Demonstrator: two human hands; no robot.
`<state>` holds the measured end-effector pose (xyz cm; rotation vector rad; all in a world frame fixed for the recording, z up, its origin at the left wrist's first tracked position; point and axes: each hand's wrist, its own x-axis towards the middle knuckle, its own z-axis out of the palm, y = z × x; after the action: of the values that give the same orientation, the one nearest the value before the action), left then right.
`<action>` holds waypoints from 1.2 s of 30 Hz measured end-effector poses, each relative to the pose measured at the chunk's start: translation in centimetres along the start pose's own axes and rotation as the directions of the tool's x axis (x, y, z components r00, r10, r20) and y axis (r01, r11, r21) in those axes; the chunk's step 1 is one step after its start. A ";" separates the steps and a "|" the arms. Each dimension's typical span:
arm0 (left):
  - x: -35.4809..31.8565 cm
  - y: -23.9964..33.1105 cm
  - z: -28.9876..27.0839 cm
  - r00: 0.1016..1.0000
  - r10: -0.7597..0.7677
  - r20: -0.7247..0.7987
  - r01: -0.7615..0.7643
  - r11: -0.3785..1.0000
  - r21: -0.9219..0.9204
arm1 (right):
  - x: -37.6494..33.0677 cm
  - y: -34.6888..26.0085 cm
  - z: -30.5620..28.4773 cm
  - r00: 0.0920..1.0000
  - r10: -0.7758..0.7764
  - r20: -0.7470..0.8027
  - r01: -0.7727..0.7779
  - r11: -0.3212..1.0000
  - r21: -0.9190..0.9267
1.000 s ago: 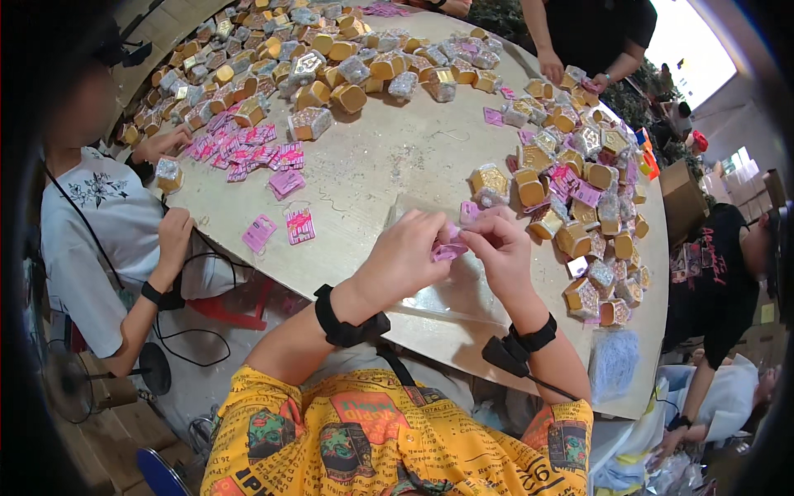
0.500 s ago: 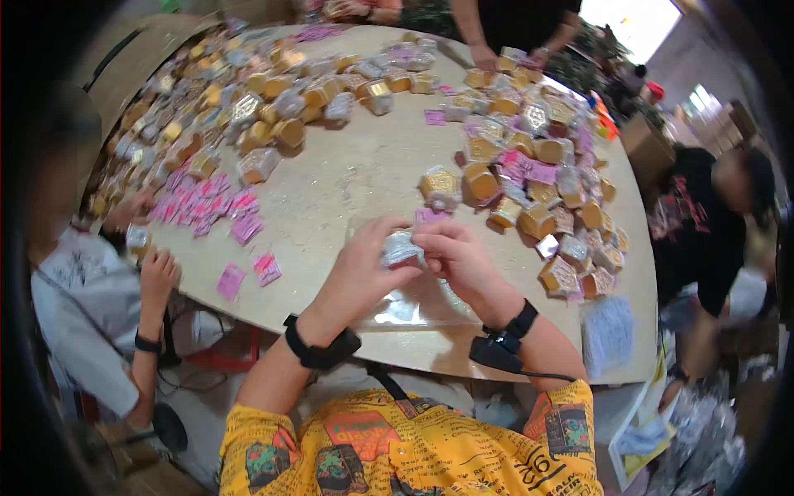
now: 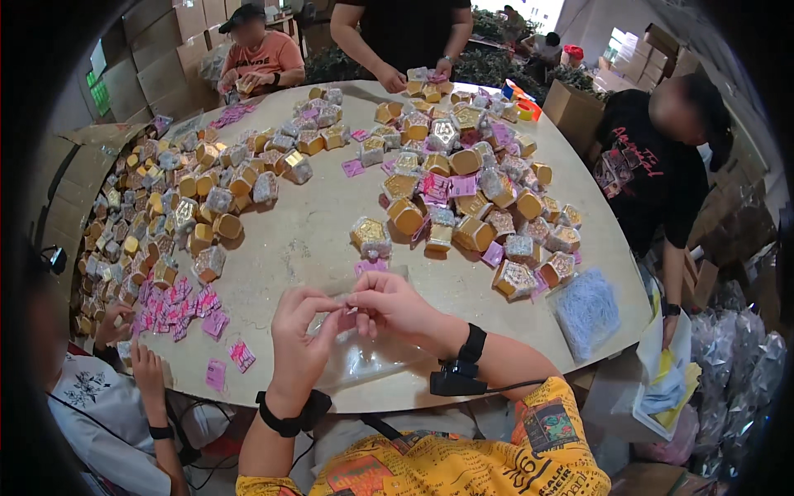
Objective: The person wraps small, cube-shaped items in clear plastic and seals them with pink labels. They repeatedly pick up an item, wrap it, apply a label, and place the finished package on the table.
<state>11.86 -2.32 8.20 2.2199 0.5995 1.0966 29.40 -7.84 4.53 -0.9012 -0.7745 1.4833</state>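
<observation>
My left hand (image 3: 302, 339) and my right hand (image 3: 393, 307) meet over the near part of the table, fingertips pinched together. Between them is something small and pale that I cannot make out. Below the hands lies a clear plastic sheet or bag (image 3: 382, 368), glossy with reflections. Just beyond my fingers are a pink packet (image 3: 370, 266) and a gold five-sided box (image 3: 371, 237) with a glittery, wrapped-looking side.
Heaps of gold boxes cover the table's left (image 3: 184, 213) and right (image 3: 463, 186). Pink packets (image 3: 174, 307) lie left, near a co-worker's hand (image 3: 149, 372). A bundle of pale bluish strands (image 3: 585, 312) sits at the right edge. Other people stand or sit around.
The view has tilted up, showing more of the far side. The silvery wrapped piece in my left hand no longer shows; both hands now pinch close together.
</observation>
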 end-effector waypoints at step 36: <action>2.3 -4.8 -0.1 0.751 -0.351 0.559 0.556 0.793 -0.249 | -1.2 -1.0 1.3 0.688 -0.503 0.523 0.556 -0.098 -0.826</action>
<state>12.43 2.66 6.28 1.7374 0.5919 0.3262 28.82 -8.85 6.14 -1.2181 -1.9939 -0.0072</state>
